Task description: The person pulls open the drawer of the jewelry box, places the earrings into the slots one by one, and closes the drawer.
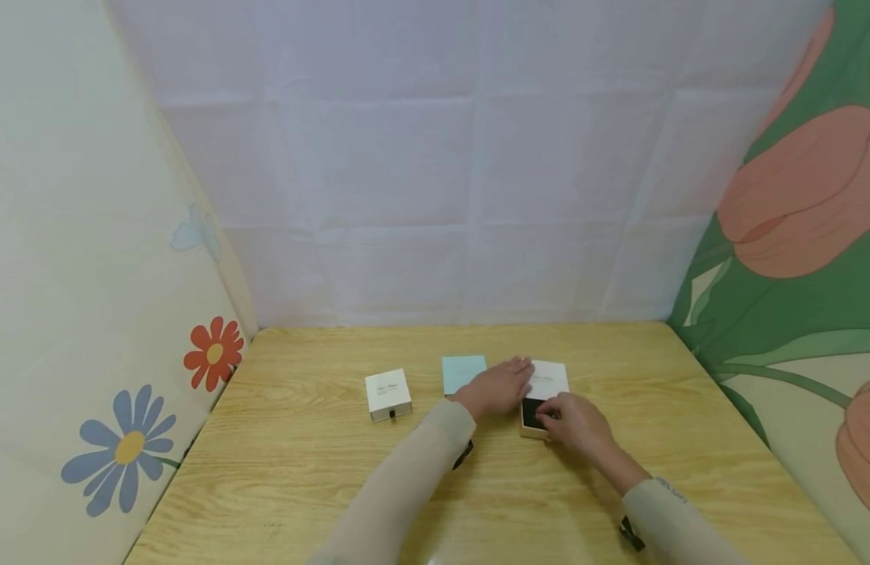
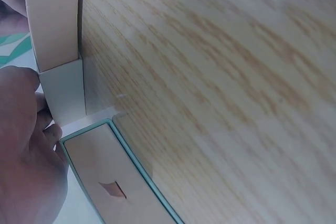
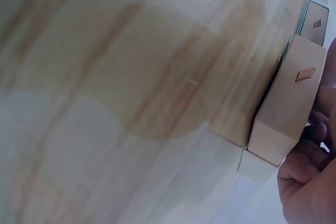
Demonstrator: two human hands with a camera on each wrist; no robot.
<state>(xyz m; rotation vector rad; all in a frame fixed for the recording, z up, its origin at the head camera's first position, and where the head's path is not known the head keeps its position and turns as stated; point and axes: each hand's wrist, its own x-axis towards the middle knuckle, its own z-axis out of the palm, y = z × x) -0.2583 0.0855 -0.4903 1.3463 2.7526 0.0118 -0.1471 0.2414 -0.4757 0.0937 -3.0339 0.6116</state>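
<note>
A white drawer box (image 1: 551,380) lies on the table with its tan drawer (image 1: 532,432) pulled out toward me; the drawer's inside is dark. My left hand (image 1: 501,386) holds the white sleeve by its left side, and its fingers touch the sleeve's side in the left wrist view. Over the drawer is my right hand (image 1: 581,422), thumb and fingertips pinched together above the dark lining. A small bright thing (image 3: 324,146) shows between those fingers in the right wrist view, too small to make out. Just left of the white box lies a closed teal box (image 1: 463,370), partly behind my left hand.
Farther left, another white box (image 1: 388,394) sits closed, with a dark pull tab on its front. The boxes stand on a wood-grain table (image 1: 300,471). A white cloth (image 1: 378,173) hangs behind it, and flowered cloths hang at both sides.
</note>
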